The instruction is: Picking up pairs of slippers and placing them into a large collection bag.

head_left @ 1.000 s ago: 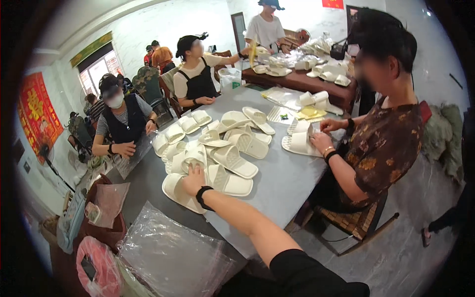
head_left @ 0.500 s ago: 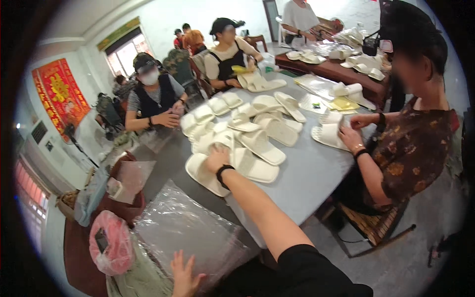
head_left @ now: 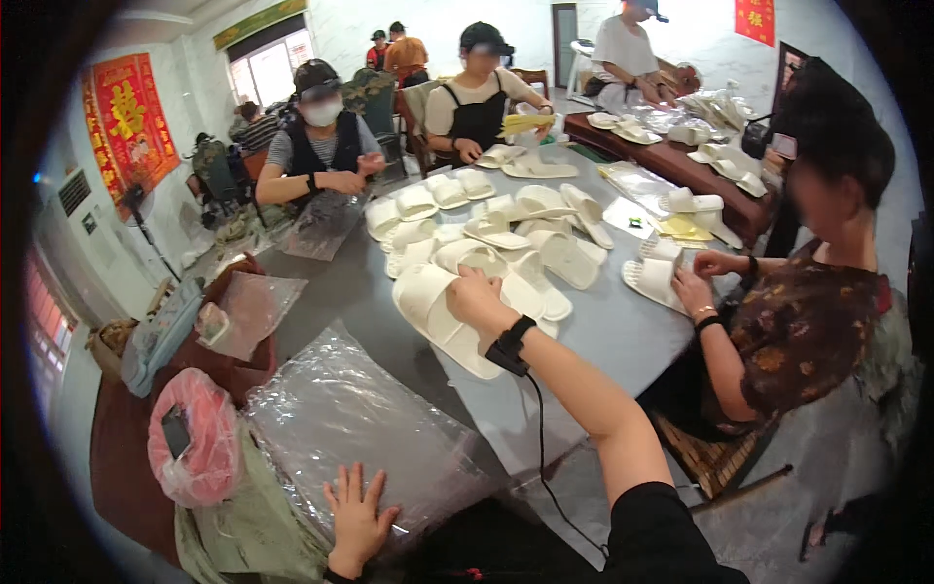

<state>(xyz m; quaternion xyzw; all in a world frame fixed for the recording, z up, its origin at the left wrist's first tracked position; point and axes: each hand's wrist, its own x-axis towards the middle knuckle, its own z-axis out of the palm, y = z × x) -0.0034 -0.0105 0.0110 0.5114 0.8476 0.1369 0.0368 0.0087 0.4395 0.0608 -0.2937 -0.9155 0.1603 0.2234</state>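
Note:
My right hand (head_left: 475, 300) is closed on the upper of a cream slipper (head_left: 438, 326), lifted toward me at the near side of a heap of slippers (head_left: 559, 255). Its fingertips are partly hidden, so whether a second slipper is also gripped I cannot tell. My left hand (head_left: 360, 512) lies flat with spread fingers on a stack of clear plastic bags (head_left: 355, 419). A black band with a cable circles my right wrist.
Around the grey table (head_left: 623, 331) sit several people handling slippers and bags. A pink plastic-lined bin (head_left: 199, 438) with a dark phone-like object stands left of the bags. Behind it is a brown basket (head_left: 243, 336) holding clear plastic. A wooden table (head_left: 671, 156) stands far right.
My right hand has closed on a slipper and drawn it up, slightly toward the right. My left hand has come down onto the bags. The view has shifted.

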